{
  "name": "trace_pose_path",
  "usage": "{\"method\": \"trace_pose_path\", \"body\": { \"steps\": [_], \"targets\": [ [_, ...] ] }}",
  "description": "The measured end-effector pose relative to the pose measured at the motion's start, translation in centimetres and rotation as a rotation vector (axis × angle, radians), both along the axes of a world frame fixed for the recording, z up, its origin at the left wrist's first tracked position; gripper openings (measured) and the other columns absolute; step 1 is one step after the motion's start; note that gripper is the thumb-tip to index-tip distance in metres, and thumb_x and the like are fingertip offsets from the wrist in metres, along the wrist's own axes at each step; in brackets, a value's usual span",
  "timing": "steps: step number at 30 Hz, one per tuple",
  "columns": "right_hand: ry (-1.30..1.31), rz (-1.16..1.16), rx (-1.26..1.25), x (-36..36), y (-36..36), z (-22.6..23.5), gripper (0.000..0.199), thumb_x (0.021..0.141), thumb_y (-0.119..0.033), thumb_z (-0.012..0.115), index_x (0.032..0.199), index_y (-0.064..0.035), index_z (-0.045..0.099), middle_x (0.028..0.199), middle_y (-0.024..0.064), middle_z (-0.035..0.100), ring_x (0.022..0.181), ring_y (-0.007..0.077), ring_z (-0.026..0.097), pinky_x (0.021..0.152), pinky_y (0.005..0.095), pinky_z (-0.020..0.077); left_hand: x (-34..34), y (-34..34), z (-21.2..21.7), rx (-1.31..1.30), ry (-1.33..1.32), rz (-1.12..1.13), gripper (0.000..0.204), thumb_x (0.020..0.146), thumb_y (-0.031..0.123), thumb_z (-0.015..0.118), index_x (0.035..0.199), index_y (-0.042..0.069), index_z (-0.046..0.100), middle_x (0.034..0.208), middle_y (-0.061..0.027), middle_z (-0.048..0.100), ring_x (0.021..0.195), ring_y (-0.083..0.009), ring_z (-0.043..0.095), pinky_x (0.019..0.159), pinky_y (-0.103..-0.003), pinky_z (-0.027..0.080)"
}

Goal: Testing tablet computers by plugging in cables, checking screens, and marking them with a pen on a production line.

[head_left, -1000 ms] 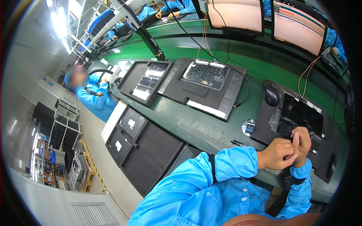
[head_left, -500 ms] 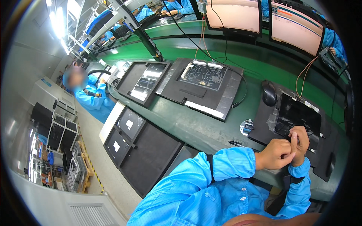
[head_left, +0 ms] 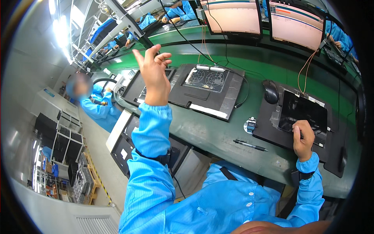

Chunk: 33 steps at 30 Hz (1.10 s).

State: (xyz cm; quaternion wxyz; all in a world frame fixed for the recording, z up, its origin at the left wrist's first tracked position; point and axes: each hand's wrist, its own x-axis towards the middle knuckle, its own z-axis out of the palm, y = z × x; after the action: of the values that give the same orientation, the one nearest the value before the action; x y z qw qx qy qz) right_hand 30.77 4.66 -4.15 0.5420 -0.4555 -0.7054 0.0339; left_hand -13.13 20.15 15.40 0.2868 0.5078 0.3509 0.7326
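My left hand is raised in front of the dark frame tray, fingers apart and nothing in them. At the front edge of a glossy black flat panel, my right hand is curled closed, with no object showing in it. The panel lies on a dark mat, white tabs along its edges. Left of the mat sits a small blue-and-black device on a round white base. A black pen lies on the green bench in front of it.
A black mouse rests beside the panel. A dark fixture board with two circular patterns and a cable lies mid-bench. Two monitors stand behind. Another black tray is at the bench's left edge. A co-worker in blue is farther left.
My hands, together over the panel's front edge before, have come apart. The left swung up and left with its fingers opening; the right stayed near the panel. The pen is now fully uncovered.
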Motion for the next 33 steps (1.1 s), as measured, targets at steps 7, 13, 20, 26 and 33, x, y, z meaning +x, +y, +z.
{"method": "trace_pose_path", "body": {
  "steps": [7,13,20,26,33],
  "targets": [
    [-0.020,0.000,0.021,-0.1,-0.1,0.1,0.004,0.097,0.002,0.068,0.094,0.0037,0.067,0.093,0.0165,0.070,0.081,0.0308,0.069,0.074,0.0394,0.0547,6.4,-6.8,-13.7,0.196,0.790,-0.040,0.008,0.097,0.005,0.082,0.094,0.000,0.078,0.081,-0.0059,0.074,0.073,-0.0131,0.067,0.067,-0.030,0.054],
    [-0.010,-0.011,0.007,0.1,-0.3,-0.3,0.005,0.098,0.002,0.068,0.094,0.0034,0.067,0.093,0.0160,0.070,0.082,0.0298,0.069,0.075,0.0387,0.0551,7.3,-7.9,-22.8,-0.267,0.152,0.019,0.018,0.108,0.013,0.074,0.096,0.000,0.075,0.075,0.0045,0.065,0.068,-0.0027,0.055,0.061,-0.024,0.042],
    [-0.006,-0.018,-0.032,0.0,-0.6,-0.2,0.005,0.097,0.002,0.068,0.092,0.0029,0.067,0.092,0.0162,0.070,0.081,0.0305,0.069,0.074,0.0389,0.0549,6.4,-7.2,-25.5,-0.338,0.350,0.055,0.019,0.108,0.014,0.075,0.096,-0.001,0.076,0.079,0.0042,0.070,0.069,-0.0016,0.057,0.062,-0.024,0.044],
    [-0.035,-0.011,0.003,0.0,-0.5,-0.1,0.004,0.096,0.002,0.068,0.092,0.0019,0.067,0.091,0.0161,0.070,0.080,0.0315,0.069,0.072,0.0396,0.0544,6.4,-6.6,-26.0,-0.311,0.305,-0.001,0.020,0.108,0.015,0.076,0.095,-0.001,0.076,0.074,0.0052,0.065,0.065,-0.0016,0.054,0.059,-0.024,0.041],
    [-0.038,0.013,-0.007,-0.1,-0.4,-0.1,0.003,0.094,0.001,0.068,0.092,0.0017,0.067,0.091,0.0163,0.070,0.080,0.0320,0.070,0.072,0.0403,0.0544,5.8,-6.4,-26.5,-0.337,0.260,-0.039,0.019,0.111,0.015,0.073,0.099,0.000,0.076,0.077,0.0031,0.066,0.068,-0.0035,0.058,0.060,-0.022,0.043]
  ]
}}
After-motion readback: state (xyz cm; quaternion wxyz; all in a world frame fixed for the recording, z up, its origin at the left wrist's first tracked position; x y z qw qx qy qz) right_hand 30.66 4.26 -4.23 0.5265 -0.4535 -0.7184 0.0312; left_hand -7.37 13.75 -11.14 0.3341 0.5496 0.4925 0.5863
